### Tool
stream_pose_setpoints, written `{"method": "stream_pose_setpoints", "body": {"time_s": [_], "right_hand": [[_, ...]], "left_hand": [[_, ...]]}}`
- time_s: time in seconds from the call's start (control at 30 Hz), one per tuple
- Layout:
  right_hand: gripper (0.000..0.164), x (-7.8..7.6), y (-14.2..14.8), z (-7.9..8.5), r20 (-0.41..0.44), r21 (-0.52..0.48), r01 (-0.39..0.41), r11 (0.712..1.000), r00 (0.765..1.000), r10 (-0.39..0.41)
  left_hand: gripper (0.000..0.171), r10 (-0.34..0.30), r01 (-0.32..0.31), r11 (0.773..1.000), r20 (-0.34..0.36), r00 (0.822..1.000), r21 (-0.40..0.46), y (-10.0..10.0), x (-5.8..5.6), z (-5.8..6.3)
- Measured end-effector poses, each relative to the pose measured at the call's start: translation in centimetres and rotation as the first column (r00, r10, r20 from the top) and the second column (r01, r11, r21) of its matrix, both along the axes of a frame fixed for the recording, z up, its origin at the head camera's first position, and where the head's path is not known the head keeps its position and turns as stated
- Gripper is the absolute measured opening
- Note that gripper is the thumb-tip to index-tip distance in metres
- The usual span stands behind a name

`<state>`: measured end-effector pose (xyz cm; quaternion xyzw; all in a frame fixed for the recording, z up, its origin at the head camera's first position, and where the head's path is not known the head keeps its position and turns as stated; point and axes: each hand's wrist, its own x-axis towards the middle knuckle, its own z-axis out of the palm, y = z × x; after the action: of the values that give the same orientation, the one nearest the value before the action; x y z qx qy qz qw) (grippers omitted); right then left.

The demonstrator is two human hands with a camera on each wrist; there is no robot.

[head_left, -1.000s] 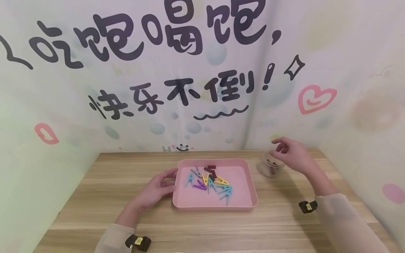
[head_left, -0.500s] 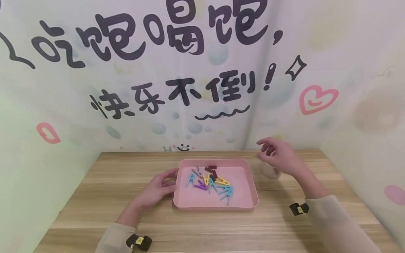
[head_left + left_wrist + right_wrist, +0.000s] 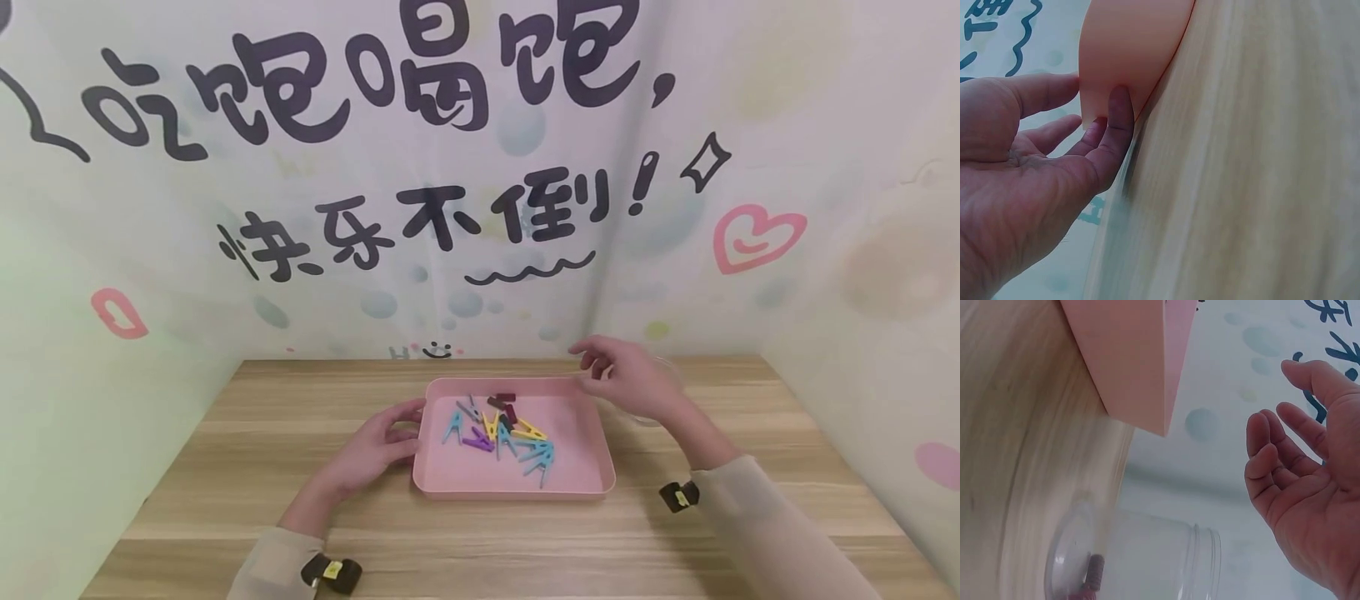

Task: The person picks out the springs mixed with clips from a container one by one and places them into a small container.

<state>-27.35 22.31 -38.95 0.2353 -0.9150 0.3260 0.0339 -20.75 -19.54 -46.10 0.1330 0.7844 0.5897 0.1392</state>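
A pink tray (image 3: 581,467) holds several clothespins: light blue ones (image 3: 536,454), a yellow one (image 3: 528,429), a purple one (image 3: 477,442) and a grey one (image 3: 468,408). Small dark red and dark pieces (image 3: 510,412) lie at its back. My left hand (image 3: 375,446) touches the outside of the tray's left wall with its fingers and thumb. Over the tray's back right corner hovers my right hand (image 3: 633,379), its fingers loosely bent, nothing in it. Partly behind that hand stands a clear jar (image 3: 1154,550), with dark reddish pieces (image 3: 1088,581) near its bottom.
The wooden table (image 3: 480,554) runs back to a printed curtain wall (image 3: 360,317). Light-coloured side walls flank it. Each forearm wears a black wrist strap piece, the left one (image 3: 330,573) and the right one (image 3: 679,497).
My right hand has moved left from above the jar to the tray's back right corner. The left hand stays against the tray, and the clothespins look unmoved.
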Motion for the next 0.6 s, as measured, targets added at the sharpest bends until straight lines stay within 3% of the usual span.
{"method": "stream_pose_setpoints", "body": {"time_s": [0.2,0.6], "right_hand": [[0.039,-0.3,-1.3,-0.5,0.041,-0.04,-0.065,0.997,0.997,0.067],[0.039,-1.4,-3.3,-1.9,0.054,-0.016,-0.165,0.986,0.985,0.166]], "left_hand": [[0.068,-0.01,0.01,1.0,-0.002,1.0,0.007,0.0,0.0,0.0],[0.066,-0.007,0.007,1.0,0.001,1.0,0.014,0.0,0.0,-0.1]]}}
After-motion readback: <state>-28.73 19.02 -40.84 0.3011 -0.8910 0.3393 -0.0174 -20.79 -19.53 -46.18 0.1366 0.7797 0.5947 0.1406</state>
